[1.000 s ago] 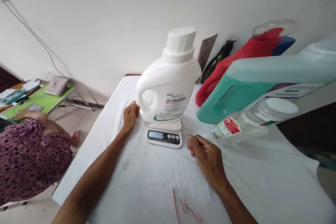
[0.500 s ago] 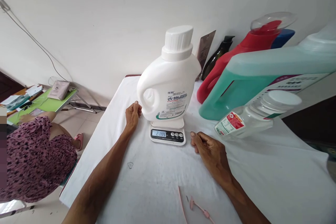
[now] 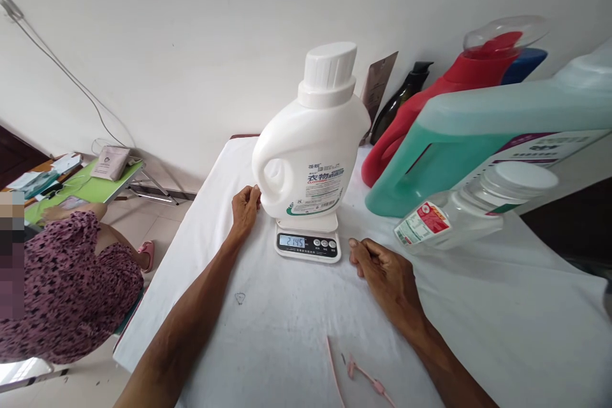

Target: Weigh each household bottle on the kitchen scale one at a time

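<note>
A large white laundry detergent bottle (image 3: pixel 310 140), capped and upright, stands on a small white digital kitchen scale (image 3: pixel 308 257). The scale's lit display (image 3: pixel 292 241) appears to read 2145. My left hand (image 3: pixel 245 209) rests on the cloth at the bottle's lower left, its fingers curled in and nothing seen in them. Whether its fingertips touch the bottle I cannot tell. To the right of the scale lies my right hand (image 3: pixel 382 271), loosely closed with the thumb toward the scale, holding nothing visible. The bottle hides most of the scale's platform.
On the right stand a green liquid jug (image 3: pixel 430 146), a clear jar (image 3: pixel 459 223), a red bottle (image 3: pixel 444 89) and a dark pump bottle (image 3: pixel 404 99). A pink cord (image 3: pixel 368 379) lies on the white cloth (image 3: pixel 282 338). A person (image 3: pixel 71 287) sits at left by a green table (image 3: pixel 98 188).
The scale's reading has gone from about 2144 to 2145. The whole view has shifted slightly, while both hands and the bottle keep their places.
</note>
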A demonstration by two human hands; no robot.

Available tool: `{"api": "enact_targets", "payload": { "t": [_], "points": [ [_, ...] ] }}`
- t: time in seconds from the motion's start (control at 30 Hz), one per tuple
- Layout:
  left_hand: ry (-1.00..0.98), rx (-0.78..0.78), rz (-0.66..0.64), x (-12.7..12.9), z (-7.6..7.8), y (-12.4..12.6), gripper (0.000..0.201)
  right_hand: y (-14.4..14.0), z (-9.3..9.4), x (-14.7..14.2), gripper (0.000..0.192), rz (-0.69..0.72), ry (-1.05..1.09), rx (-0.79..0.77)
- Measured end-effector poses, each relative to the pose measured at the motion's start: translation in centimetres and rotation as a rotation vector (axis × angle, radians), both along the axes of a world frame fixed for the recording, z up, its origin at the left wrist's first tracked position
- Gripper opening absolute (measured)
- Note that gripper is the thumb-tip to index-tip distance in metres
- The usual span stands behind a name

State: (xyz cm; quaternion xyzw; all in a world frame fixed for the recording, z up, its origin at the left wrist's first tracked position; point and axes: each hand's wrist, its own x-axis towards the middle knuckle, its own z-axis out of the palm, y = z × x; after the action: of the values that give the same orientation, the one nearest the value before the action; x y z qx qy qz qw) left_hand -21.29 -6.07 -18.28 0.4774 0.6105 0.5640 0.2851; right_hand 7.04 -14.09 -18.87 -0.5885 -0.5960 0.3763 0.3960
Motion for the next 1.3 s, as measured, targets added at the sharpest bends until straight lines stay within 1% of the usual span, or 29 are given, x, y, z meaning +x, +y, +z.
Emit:
{"api": "enact_targets", "payload": {
  "t": [0.23, 0.63, 0.83, 0.9, 0.97, 1.0, 1.07, 1.17, 1.23, 1.3],
  "points": [
    [0.026, -0.002, 0.002, 0.0, 0.1, 0.1, 0.048, 0.0, -0.1, 0.0, 0.053, 0.009, -0.003, 0.023],
    [0.010, -0.023, 0.000, 0.0, -0.1, 0.1, 0.047, 0.1, -0.3, 0.0, 0.053, -0.001, -0.041, 0.021],
    [-0.016, -0.003, -0.009, 0.1, 0.1, 0.0, 0.054, 0.1, -0.1, 0.0, 0.053, 0.005, -0.024, 0.013],
    [-0.061, 0.030, -0.012, -0.2, 0.5, 0.0, 0.057, 0.2, -0.1, 0.0, 0.054, -0.005, 0.001, 0.007],
    [-0.101, 0.091, -0.017, -0.4, 1.6, -0.1, 0.060, 0.3, -0.1, 0.0, 0.055, -0.019, 0.021, -0.004],
    [-0.108, 0.133, -0.023, -0.5, 2.6, -0.2, 0.061, 0.3, -0.1, 0.0, 0.055, -0.021, 0.026, -0.010],
    [-0.094, 0.233, -0.045, -0.3, 4.9, -0.6, 0.062, 0.3, 0.0, 0.0, 0.056, -0.015, 0.026, -0.013],
    [-0.032, 0.355, -0.103, 0.7, 8.8, -1.4, 0.061, 0.4, -0.1, 0.1, 0.058, -0.009, 0.008, -0.003],
    [0.005, 0.347, -0.180, 1.8, 10.8, -1.8, 0.060, 0.5, -0.4, 0.4, 0.060, -0.017, -0.014, -0.004],
    [0.004, 0.279, -0.255, 3.0, 11.9, -1.8, 0.055, 0.6, -0.7, 0.6, 0.061, -0.016, -0.046, -0.011]
  ]
}}
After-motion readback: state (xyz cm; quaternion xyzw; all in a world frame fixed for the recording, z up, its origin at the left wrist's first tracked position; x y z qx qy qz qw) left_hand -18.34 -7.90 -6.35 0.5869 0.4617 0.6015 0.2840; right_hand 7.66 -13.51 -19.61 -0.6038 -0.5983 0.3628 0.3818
